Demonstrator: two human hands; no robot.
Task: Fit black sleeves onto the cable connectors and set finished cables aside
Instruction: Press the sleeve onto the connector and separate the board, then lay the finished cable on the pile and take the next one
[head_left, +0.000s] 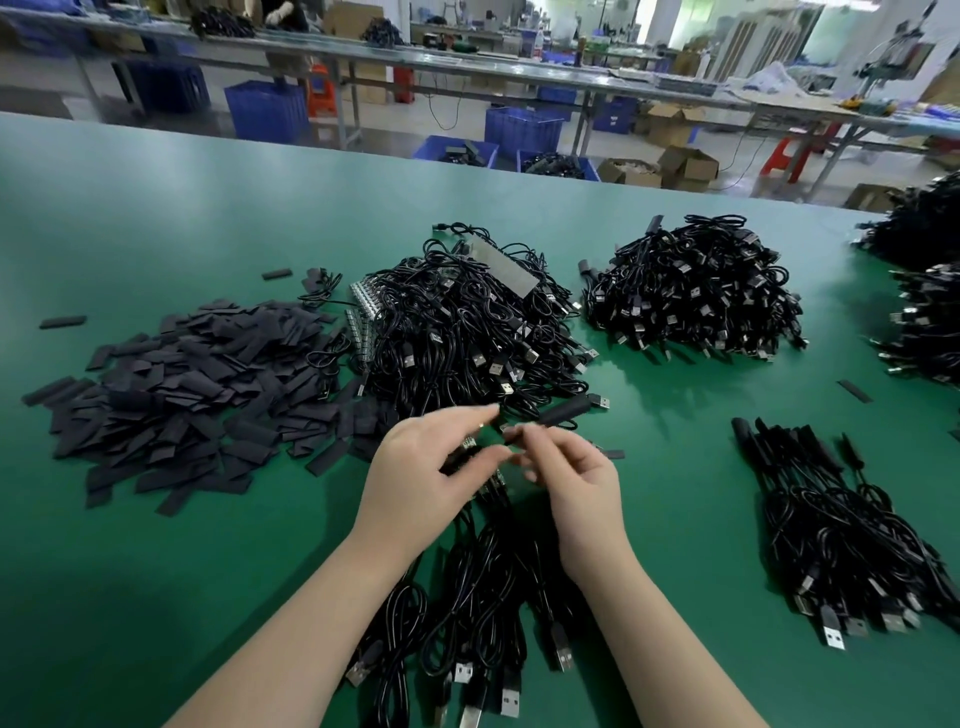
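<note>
Sleeve (563, 414), black and partly over a connector, is pinched in the grip of the right hand (576, 480); the left hand (431, 467) pinches cables beside it. Loose sleeves (197, 384) heap left, unsleeved cables (467, 332) behind, finished cables (841, 530) right. Bare green worktop (675, 467) lies between piles; no writing is legible
</note>
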